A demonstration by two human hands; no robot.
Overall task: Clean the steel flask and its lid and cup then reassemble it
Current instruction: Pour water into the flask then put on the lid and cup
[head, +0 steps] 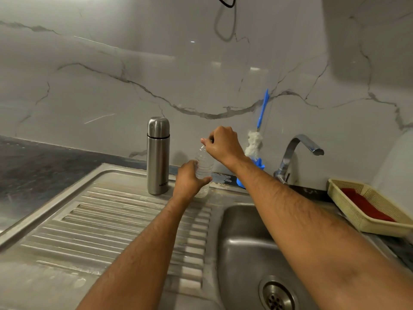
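Note:
The steel flask (158,155) stands upright on the back of the ribbed drainboard (116,222), with its cup and lid fitted on top. Right of it stands a clear plastic bottle (203,170). My left hand (190,181) grips the bottle's body from the left. My right hand (223,145) pinches the bottle's top, where the cap is hidden under my fingers. Neither hand touches the flask.
A blue-handled bottle brush (257,139) leans on the marble wall behind the bottle. The tap (297,153) curves over the steel sink (243,247), whose drain is at the bottom. A yellow basket (366,211) holding a red cloth sits on the right.

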